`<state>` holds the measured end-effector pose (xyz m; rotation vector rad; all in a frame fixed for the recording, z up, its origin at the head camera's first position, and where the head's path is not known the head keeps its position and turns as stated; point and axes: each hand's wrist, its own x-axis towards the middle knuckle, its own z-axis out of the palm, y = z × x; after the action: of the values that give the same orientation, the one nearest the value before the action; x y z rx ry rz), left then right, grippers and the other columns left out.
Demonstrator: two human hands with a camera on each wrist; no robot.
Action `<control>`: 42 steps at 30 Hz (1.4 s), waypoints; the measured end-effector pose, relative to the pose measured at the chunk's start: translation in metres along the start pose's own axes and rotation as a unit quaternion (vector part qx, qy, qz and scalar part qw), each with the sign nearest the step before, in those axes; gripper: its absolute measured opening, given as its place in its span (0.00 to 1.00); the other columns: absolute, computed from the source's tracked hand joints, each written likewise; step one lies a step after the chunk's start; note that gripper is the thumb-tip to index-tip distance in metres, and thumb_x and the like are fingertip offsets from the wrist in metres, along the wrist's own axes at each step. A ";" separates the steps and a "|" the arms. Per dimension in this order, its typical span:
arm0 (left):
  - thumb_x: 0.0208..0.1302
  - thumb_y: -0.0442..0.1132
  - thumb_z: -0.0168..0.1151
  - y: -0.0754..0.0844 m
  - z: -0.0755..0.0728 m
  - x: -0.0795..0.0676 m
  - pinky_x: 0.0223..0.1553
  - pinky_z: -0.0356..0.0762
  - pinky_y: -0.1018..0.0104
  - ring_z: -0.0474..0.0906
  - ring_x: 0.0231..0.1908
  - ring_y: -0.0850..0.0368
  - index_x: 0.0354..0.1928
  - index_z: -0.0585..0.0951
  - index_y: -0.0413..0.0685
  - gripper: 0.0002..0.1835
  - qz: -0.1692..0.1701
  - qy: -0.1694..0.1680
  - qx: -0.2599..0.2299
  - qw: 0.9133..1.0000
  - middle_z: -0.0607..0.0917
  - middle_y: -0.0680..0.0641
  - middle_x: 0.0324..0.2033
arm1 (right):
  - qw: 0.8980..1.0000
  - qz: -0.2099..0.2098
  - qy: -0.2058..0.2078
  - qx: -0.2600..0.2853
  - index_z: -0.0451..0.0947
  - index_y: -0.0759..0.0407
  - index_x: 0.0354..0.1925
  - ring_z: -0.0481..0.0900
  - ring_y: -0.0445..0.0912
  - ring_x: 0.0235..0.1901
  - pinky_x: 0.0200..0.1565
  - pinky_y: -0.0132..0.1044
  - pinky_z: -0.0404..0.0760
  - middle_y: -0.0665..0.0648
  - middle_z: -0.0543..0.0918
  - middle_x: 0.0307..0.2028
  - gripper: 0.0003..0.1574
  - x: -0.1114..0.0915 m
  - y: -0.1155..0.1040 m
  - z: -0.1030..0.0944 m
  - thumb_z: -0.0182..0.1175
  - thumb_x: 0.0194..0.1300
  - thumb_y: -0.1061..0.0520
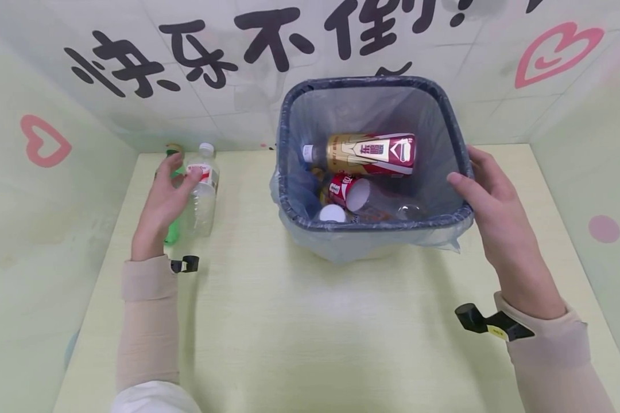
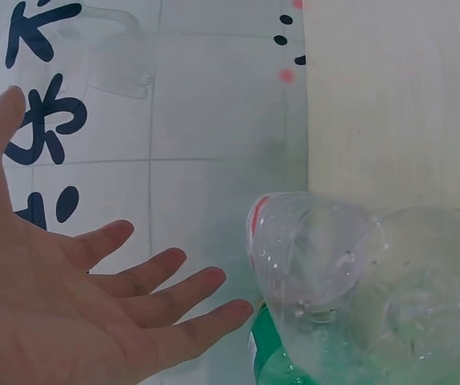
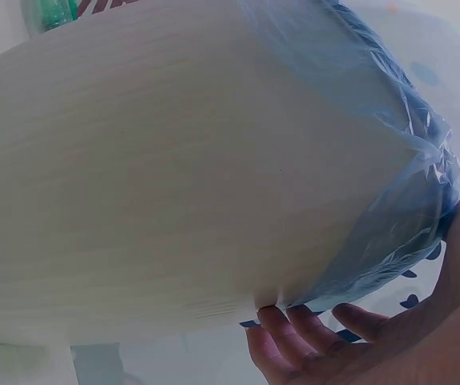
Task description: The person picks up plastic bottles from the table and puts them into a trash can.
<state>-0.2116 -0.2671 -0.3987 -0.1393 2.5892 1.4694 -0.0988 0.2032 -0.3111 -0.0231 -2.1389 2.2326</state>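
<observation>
My right hand (image 1: pixel 501 223) grips the right rim of a bin (image 1: pixel 372 226), with the thumb over the edge and the fingers along the outside wall. A bluish clear liner bag (image 3: pixel 406 168) folds over that rim. Inside the bin lie a gold-and-red drink bottle (image 1: pixel 372 154), a red-labelled container (image 1: pixel 341 188) and a white cap (image 1: pixel 333 214). At the left, my left hand (image 1: pixel 162 198) is spread over a clear plastic bottle (image 1: pixel 205 212) and a green bottle (image 1: pixel 173 232). In the left wrist view its fingers are apart and hold nothing, beside the clear bottle.
The pale table (image 1: pixel 315 344) stretches beneath everything. A white wall (image 1: pixel 253 109) with black lettering and pink hearts rises behind, and side walls (image 1: pixel 26 229) close in left and right. Wrist-camera bands sit on both sleeves (image 1: pixel 150 321).
</observation>
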 end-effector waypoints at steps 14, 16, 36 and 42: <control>0.54 0.65 0.54 -0.009 0.012 0.018 0.53 0.64 0.41 0.56 0.61 0.39 0.71 0.45 0.53 0.49 -0.014 0.007 0.087 0.996 0.53 0.41 0.67 | 1.000 0.000 0.004 0.000 0.63 0.55 0.62 0.69 0.52 0.49 0.45 0.28 0.72 0.63 0.67 0.56 0.29 -0.003 -0.002 -0.001 0.55 0.64 0.57; 0.52 0.66 0.56 -0.014 0.015 0.023 0.50 0.67 0.41 0.60 0.57 0.39 0.70 0.46 0.51 0.51 -0.019 0.011 0.130 0.991 0.58 0.38 0.65 | 1.000 0.002 0.004 -0.004 0.63 0.55 0.62 0.69 0.52 0.49 0.45 0.28 0.71 0.63 0.67 0.56 0.29 -0.003 -0.002 -0.001 0.55 0.64 0.56; 0.49 0.58 0.66 -0.020 0.028 0.040 0.46 0.68 0.42 0.66 0.50 0.36 0.70 0.39 0.48 0.58 -0.089 -0.066 0.168 0.980 0.64 0.31 0.58 | 1.000 0.001 0.003 -0.003 0.63 0.55 0.62 0.68 0.53 0.50 0.46 0.28 0.71 0.63 0.67 0.57 0.29 -0.002 -0.003 -0.001 0.55 0.64 0.56; 0.48 0.56 0.67 -0.023 0.032 0.038 0.43 0.71 0.45 0.67 0.49 0.38 0.70 0.40 0.49 0.57 -0.084 -0.035 0.142 0.986 0.66 0.31 0.57 | 1.000 0.009 0.002 -0.010 0.63 0.55 0.62 0.69 0.52 0.50 0.46 0.28 0.71 0.62 0.68 0.56 0.29 0.001 -0.002 0.000 0.56 0.63 0.56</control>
<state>-0.2425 -0.2514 -0.4413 -0.2590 2.6223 1.0188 -0.0993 0.2034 -0.3092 -0.0479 -2.1671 2.2178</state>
